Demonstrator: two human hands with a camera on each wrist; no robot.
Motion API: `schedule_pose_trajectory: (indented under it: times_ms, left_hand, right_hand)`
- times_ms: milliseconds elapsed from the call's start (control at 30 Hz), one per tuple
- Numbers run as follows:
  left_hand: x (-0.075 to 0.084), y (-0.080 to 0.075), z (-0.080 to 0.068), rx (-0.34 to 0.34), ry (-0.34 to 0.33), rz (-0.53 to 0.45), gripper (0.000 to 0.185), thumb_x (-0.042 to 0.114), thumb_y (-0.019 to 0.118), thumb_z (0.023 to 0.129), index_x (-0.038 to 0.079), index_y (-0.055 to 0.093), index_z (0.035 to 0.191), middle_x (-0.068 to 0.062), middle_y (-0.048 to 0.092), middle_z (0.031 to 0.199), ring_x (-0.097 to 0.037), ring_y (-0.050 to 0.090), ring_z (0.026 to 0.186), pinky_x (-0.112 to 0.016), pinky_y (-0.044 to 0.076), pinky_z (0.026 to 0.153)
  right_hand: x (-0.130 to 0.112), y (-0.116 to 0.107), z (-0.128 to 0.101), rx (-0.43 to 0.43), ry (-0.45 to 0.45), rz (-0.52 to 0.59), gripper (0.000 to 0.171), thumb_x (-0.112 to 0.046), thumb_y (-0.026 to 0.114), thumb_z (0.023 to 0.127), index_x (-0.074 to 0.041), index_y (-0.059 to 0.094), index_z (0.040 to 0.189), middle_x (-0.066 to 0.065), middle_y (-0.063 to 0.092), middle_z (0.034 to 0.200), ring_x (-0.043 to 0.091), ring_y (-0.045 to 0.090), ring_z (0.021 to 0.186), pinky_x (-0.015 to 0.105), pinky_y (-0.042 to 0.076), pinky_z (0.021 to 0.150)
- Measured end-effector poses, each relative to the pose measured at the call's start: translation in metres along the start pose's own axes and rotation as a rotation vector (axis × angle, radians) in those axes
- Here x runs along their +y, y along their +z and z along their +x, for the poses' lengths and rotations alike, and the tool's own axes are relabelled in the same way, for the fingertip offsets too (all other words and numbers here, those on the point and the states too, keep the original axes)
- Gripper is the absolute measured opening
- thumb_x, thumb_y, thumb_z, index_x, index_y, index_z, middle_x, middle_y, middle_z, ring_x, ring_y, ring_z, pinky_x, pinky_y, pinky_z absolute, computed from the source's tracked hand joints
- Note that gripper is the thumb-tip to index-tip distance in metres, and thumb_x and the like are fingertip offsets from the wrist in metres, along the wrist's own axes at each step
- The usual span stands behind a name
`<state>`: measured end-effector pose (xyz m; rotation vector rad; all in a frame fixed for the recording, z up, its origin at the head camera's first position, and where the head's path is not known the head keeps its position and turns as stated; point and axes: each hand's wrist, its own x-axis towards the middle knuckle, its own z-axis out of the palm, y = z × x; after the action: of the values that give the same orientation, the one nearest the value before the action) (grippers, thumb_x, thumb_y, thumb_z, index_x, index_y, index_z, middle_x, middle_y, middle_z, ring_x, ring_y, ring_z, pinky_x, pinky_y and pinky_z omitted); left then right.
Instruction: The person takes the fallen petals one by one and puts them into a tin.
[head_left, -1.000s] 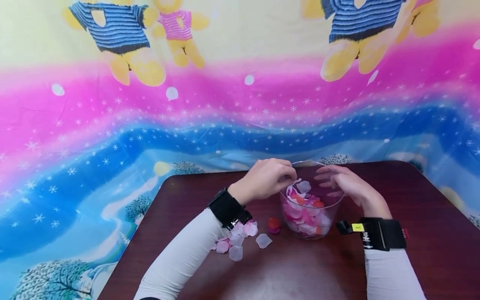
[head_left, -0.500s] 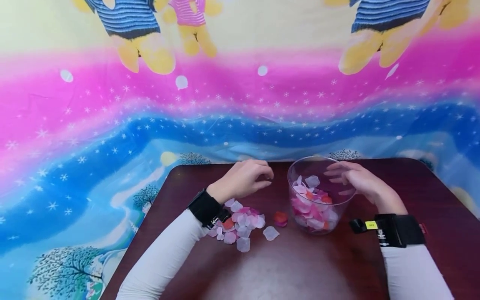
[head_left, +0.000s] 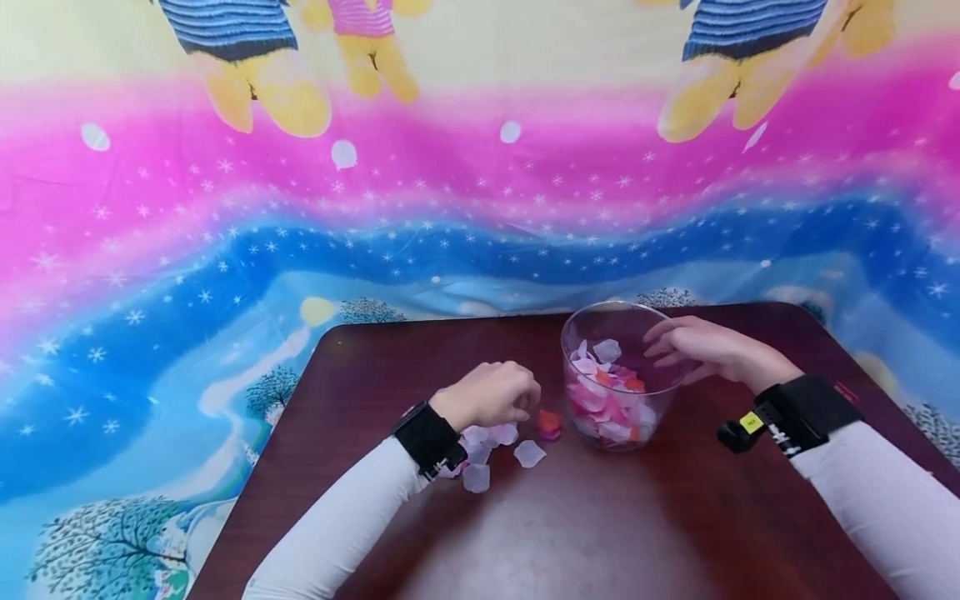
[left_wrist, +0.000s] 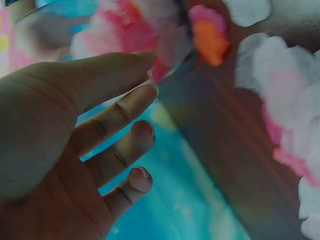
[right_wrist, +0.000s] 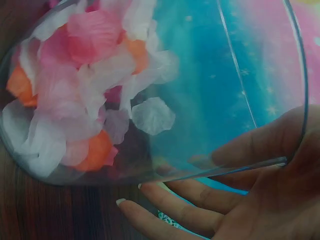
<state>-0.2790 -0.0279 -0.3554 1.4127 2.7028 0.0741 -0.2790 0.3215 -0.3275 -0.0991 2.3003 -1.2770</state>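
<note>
A clear tub (head_left: 572, 354) stands on the right of the table, its lower part filled with pink, white and orange artificial petals (head_left: 603, 400). My right hand (head_left: 708, 346) is at the tub's right side, its fingers (right_wrist: 200, 195) extended and spread along the clear wall near the rim. My left hand (head_left: 487, 396) hovers over loose petals (head_left: 478, 477) left of the tub. Its fingers are slightly bent, and nothing shows between thumb and fingertips. In the head view the hand and wrist strap hide part of that loose pile.
Between pile and tub lie a small orange-and-pink petal cluster (head_left: 549, 423) and a single white petal (head_left: 529, 454). The dark wooden table (head_left: 585, 533) reaches back to a printed cloth backdrop (head_left: 480, 242). Black camera straps (head_left: 427, 437) wrap both wrists.
My left hand has drawn back from the tub's rim, moving left and then down towards the loose petals. My right hand has stayed at the tub while its forearm swung outward.
</note>
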Motion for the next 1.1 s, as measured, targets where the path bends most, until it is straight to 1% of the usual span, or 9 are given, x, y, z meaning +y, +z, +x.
schedule_pose_trajectory:
  times_ms: [200,333,433,500,600,733,933,1033,1100]
  left_hand:
    - [0.001,0.022,0.012,-0.065,-0.023,0.012,0.012,0.021,0.083,0.087,0.019,0.078,0.099,0.005,0.068,0.093,-0.008,0.059,0.085,-0.027,0.05,0.071]
    - [0.0,0.036,0.016,-0.06,-0.033,0.07,0.015,0.026,0.085,0.085,0.022,0.078,0.097,0.008,0.065,0.087,-0.008,0.059,0.081,-0.026,0.049,0.069]
    - [0.002,0.043,0.018,-0.04,-0.025,0.141,0.017,0.031,0.086,0.084,0.025,0.078,0.098,0.01,0.065,0.089,-0.009,0.063,0.083,-0.027,0.049,0.068]
    - [0.004,0.046,0.019,-0.023,-0.016,0.179,0.021,0.034,0.086,0.084,0.027,0.078,0.102,0.009,0.067,0.093,-0.009,0.065,0.086,-0.027,0.051,0.07]
    - [0.007,0.048,0.02,0.0,0.001,0.218,0.026,0.035,0.086,0.084,0.028,0.078,0.108,0.008,0.07,0.099,-0.009,0.067,0.088,-0.026,0.054,0.072]
    - [0.012,0.049,0.022,0.027,0.018,0.216,0.023,0.032,0.083,0.087,0.028,0.079,0.109,0.008,0.072,0.1,-0.009,0.068,0.087,-0.024,0.054,0.073]
    - [0.014,0.052,0.024,0.077,0.024,0.194,0.008,0.024,0.077,0.093,0.027,0.081,0.099,0.009,0.074,0.09,-0.007,0.066,0.077,-0.019,0.047,0.061]
    - [0.012,0.051,0.025,0.089,0.025,0.177,0.009,0.021,0.075,0.094,0.027,0.081,0.091,0.01,0.074,0.086,-0.007,0.065,0.074,-0.021,0.045,0.057]
    - [0.009,0.048,0.025,0.092,0.024,0.169,0.012,0.019,0.074,0.094,0.027,0.081,0.09,0.011,0.074,0.088,-0.007,0.066,0.077,-0.023,0.047,0.059]
  right_hand:
    - [-0.006,0.001,-0.001,0.052,-0.011,-0.051,0.05,-0.015,0.038,0.104,0.01,0.034,0.147,0.035,0.048,0.145,0.05,0.054,0.127,0.05,0.057,0.086]
    - [-0.005,0.009,0.001,0.102,-0.043,-0.045,0.047,-0.007,0.035,0.1,0.013,0.04,0.142,0.038,0.051,0.141,0.051,0.059,0.121,0.049,0.059,0.084]
    - [-0.002,0.014,0.003,0.15,-0.062,-0.027,0.049,-0.003,0.033,0.094,0.014,0.044,0.138,0.039,0.053,0.138,0.051,0.061,0.118,0.05,0.059,0.081]
    - [-0.001,0.016,0.003,0.181,-0.072,-0.025,0.05,-0.003,0.032,0.091,0.014,0.046,0.136,0.039,0.054,0.136,0.05,0.063,0.115,0.049,0.06,0.078]
    - [0.0,0.015,0.004,0.199,-0.078,-0.035,0.049,-0.004,0.032,0.091,0.013,0.048,0.134,0.038,0.055,0.135,0.048,0.065,0.111,0.047,0.06,0.074]
    - [0.002,0.015,0.004,0.206,-0.082,-0.048,0.048,-0.004,0.031,0.092,0.012,0.049,0.133,0.037,0.056,0.134,0.047,0.066,0.109,0.046,0.06,0.07]
    - [0.003,0.017,0.004,0.216,-0.096,-0.053,0.046,-0.006,0.031,0.093,0.012,0.05,0.131,0.036,0.058,0.132,0.049,0.064,0.112,0.046,0.06,0.067]
    - [0.003,0.017,0.004,0.219,-0.093,-0.054,0.045,-0.006,0.031,0.094,0.011,0.05,0.131,0.035,0.058,0.132,0.049,0.064,0.113,0.047,0.059,0.068]
    - [0.003,0.016,0.003,0.219,-0.087,-0.057,0.045,-0.007,0.031,0.095,0.011,0.05,0.131,0.034,0.058,0.132,0.048,0.064,0.113,0.048,0.06,0.068]
